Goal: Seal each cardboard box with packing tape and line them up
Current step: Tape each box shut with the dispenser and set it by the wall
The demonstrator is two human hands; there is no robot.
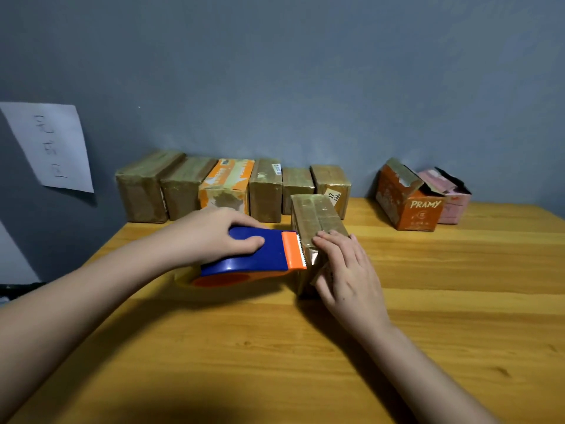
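1. Box in work [316,228]: brown, tape-wrapped, stands on the counter [428,301] in front of the row, near the middle.
2. Tape dispenser [260,255]: blue body, orange blade end and orange core, lies on its side just left of the box, with the toothed blade at the box's near left edge.
3. Left hand [220,234]: its grip is curled over the dispenser's blue body, thumb on the side face.
4. Right hand [345,267]: flat on the box's near end, fingers straight, pressing the top edge and front face; nothing is grasped.
5. Row of sealed boxes [232,188]: six against the wall, side by side and touching; five brown, the third from the left orange and white.
6. Orange box [409,203]: marked "PRAMY", well apart to the right, top flaps open.
7. Pink box [452,200]: touching the orange one's right side, also open.
8. Paper sheet [52,145]: on the grey wall, left, handwriting not legible.
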